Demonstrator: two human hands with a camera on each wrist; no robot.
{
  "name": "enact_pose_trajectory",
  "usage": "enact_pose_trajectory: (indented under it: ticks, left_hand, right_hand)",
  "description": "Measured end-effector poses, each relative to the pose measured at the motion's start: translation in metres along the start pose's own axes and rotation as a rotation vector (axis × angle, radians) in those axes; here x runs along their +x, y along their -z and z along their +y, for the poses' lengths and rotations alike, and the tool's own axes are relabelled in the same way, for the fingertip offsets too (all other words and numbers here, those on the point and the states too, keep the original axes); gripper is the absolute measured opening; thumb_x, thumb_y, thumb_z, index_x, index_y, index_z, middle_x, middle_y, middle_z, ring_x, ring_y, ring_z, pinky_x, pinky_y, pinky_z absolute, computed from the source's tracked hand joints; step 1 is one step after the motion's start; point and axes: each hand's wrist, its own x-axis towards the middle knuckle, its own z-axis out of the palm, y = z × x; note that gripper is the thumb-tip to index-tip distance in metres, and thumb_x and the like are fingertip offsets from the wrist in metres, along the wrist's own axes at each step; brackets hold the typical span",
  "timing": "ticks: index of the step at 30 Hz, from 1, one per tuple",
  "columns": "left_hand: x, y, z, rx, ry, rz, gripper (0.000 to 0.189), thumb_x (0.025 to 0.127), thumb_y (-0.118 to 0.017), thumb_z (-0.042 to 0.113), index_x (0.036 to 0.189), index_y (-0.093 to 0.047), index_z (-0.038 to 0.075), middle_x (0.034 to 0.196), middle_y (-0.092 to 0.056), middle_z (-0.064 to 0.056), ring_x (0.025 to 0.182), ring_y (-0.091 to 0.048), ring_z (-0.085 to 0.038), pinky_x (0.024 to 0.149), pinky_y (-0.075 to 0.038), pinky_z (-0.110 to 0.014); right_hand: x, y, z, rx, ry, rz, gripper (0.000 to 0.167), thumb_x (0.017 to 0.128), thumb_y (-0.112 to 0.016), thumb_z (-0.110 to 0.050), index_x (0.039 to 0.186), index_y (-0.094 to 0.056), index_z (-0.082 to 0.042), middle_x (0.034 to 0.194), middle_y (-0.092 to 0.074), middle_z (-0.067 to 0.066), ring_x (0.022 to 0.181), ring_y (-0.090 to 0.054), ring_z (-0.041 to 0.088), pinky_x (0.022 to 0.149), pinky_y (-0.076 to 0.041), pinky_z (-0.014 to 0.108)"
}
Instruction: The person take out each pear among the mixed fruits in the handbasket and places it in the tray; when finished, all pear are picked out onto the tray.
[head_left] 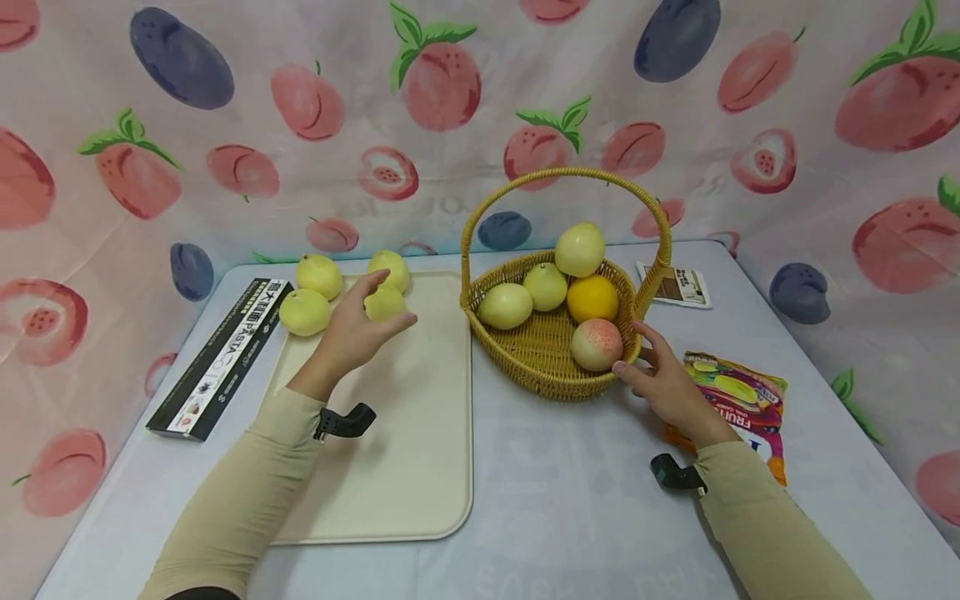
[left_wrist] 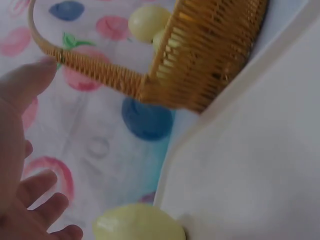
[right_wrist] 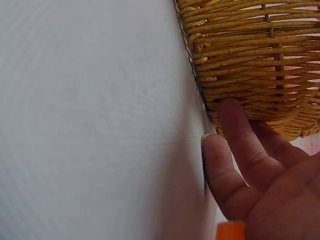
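So the wicker basket (head_left: 540, 379) seems to be kept steady from its right side while fruit is being reached for on its left; that's how the step in hand would be read, anyway. The right hand (head_left: 671, 385) is laid against the basket's right wall, fingers fairly straight and touching the weave, with no firm hold shown. The left hand (head_left: 352, 329) is poised well left of the basket, thumb and fingers spread, and nothing is gripped; in the left wrist view a gap can be seen between the fingertips and a fruit.

Four pale green fruits (head_left: 386, 305) are bunched left of the basket, at the far end of the cream tray (head_left: 405, 467). Inside the basket, three similar fruits (head_left: 506, 307) are already sitting with an orange (head_left: 592, 299) and a peach (head_left: 597, 345), and some bare floor is left toward the near left.

If another fruit is to be picked, the left thumb and fingers would need to be lowered and closed round one. For any carry to the basket, the tall handle (head_left: 564, 172) should be cleared, and the right hand is probably best left where it is, so the basket isn't nudged.
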Motion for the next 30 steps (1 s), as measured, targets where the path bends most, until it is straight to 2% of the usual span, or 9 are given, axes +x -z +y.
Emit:
enact_pose_trajectory:
  ticks: [6,14,21,25,30]
  left_hand:
    - [-0.006,-0.01,0.016,-0.043,-0.075,-0.067,0.08,0.089,-0.077,0.028,0.154,-0.035,0.007,0.156,-0.036,-0.011,0.145,-0.029,-0.03,0.116,-0.027,-0.049]
    - [-0.01,-0.027,0.029,-0.08,-0.149,-0.128,0.079,0.088,-0.08,0.024,0.153,-0.037,0.006,0.154,-0.041,-0.011,0.142,-0.035,-0.028,0.114,-0.031,-0.046]
    - [-0.004,-0.052,0.041,-0.124,-0.202,-0.204,0.079,0.089,-0.079,0.024,0.153,-0.037,0.004,0.153,-0.041,-0.013,0.142,-0.037,-0.026,0.115,-0.029,-0.038]
    - [0.0,-0.067,0.049,-0.117,-0.23,-0.244,0.079,0.09,-0.079,0.025,0.153,-0.037,0.004,0.154,-0.041,-0.012,0.142,-0.036,-0.022,0.115,-0.03,-0.037]
    - [0.007,-0.081,0.056,-0.115,-0.251,-0.266,0.08,0.089,-0.079,0.028,0.153,-0.037,0.006,0.154,-0.041,-0.015,0.142,-0.037,-0.024,0.114,-0.032,-0.039]
  right_hand:
    - [0.0,0.001,-0.001,0.001,0.001,-0.003,0.09,0.099,-0.061,-0.045,0.163,0.0,-0.026,0.16,-0.014,0.031,0.133,-0.039,0.053,0.096,-0.048,0.057]
    - [0.001,0.001,-0.002,0.004,-0.001,-0.017,0.09,0.1,-0.061,-0.045,0.163,0.001,-0.025,0.16,-0.014,0.032,0.133,-0.04,0.052,0.096,-0.048,0.056]
    - [0.001,0.002,-0.002,-0.002,0.007,-0.009,0.09,0.1,-0.06,-0.045,0.163,0.001,-0.025,0.159,-0.015,0.032,0.134,-0.038,0.052,0.096,-0.048,0.057]
    - [0.0,0.002,-0.001,-0.006,0.004,-0.008,0.09,0.1,-0.061,-0.044,0.163,0.0,-0.024,0.159,-0.015,0.032,0.136,-0.035,0.053,0.097,-0.048,0.057]
    - [0.0,0.001,0.0,0.0,0.012,-0.01,0.088,0.1,-0.06,-0.042,0.163,0.0,-0.025,0.159,-0.016,0.032,0.134,-0.038,0.052,0.096,-0.048,0.056]
